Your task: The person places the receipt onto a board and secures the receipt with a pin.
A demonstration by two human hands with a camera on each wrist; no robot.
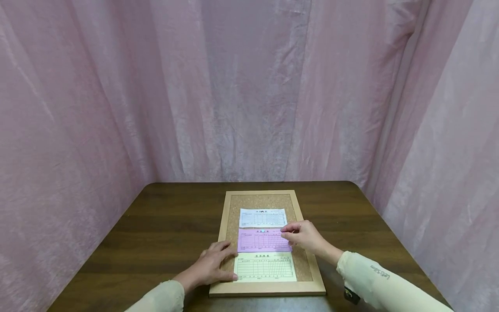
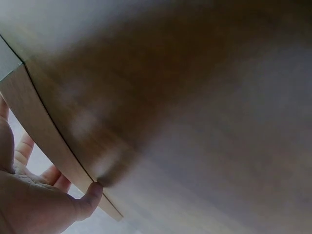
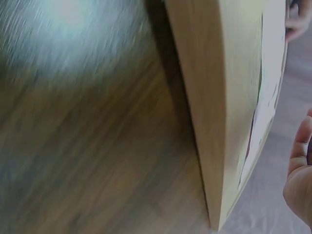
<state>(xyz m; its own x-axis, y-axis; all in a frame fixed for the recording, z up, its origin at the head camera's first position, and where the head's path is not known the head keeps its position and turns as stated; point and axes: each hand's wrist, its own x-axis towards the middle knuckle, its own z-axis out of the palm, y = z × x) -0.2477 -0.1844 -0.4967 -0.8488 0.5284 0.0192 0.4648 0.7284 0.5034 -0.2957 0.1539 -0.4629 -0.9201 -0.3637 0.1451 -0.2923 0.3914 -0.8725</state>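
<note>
A cork board (image 1: 267, 201) in a light wooden frame lies on the table, with three printed paper slips in a column. The white slip (image 1: 249, 219) is uppermost, the purple slip (image 1: 249, 243) in the middle, the pale green slip (image 1: 265, 271) lowest. A teal pushpin (image 1: 263, 231) stands at the purple slip's top edge. My right hand (image 1: 308, 237) pinches a tiny reddish thing over that slip's upper right; its kind cannot be made out. With fingers spread, my left hand (image 1: 210, 265) rests on the board's left frame, its thumb at the green slip's lower left corner.
The board lies on a dark brown wooden table (image 1: 163, 234) and reaches close to its near side. Pink curtains (image 1: 249, 95) hang behind the table and along both sides. A dark device (image 1: 351, 295) sits under the right sleeve.
</note>
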